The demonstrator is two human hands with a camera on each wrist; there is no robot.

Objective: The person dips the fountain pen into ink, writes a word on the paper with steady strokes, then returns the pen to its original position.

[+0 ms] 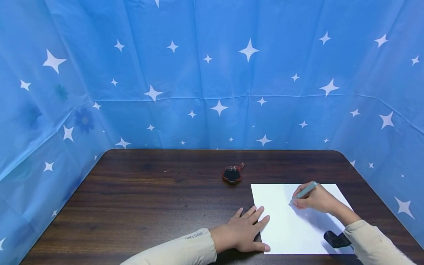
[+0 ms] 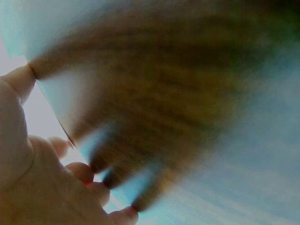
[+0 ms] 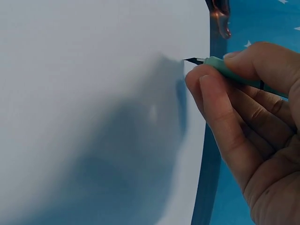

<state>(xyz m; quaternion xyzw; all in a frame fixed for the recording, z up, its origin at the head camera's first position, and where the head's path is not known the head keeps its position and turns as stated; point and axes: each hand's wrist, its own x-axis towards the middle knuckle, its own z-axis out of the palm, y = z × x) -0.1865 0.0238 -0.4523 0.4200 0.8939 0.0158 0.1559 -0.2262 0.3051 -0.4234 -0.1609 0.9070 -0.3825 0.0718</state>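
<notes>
Pinching a teal pen [image 1: 308, 189] in the right hand [image 1: 317, 198] over white paper [image 1: 285, 232], four o'clock in the head view; resting the spread left hand [image 1: 243, 230] at the paper's nine o'clock edge. Showing a dark tip [image 3: 191, 60] only in the right wrist view.

My left hand [image 1: 243, 230] lies palm down, seemingly flat, fingers [image 1: 258, 212] spread; my right hand [image 1: 314, 198] pinches between thumb [image 3: 262, 61] and fingers.

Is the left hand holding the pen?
No, the right hand holds the teal pen; the left hand lies across the edge of the paper.
</notes>
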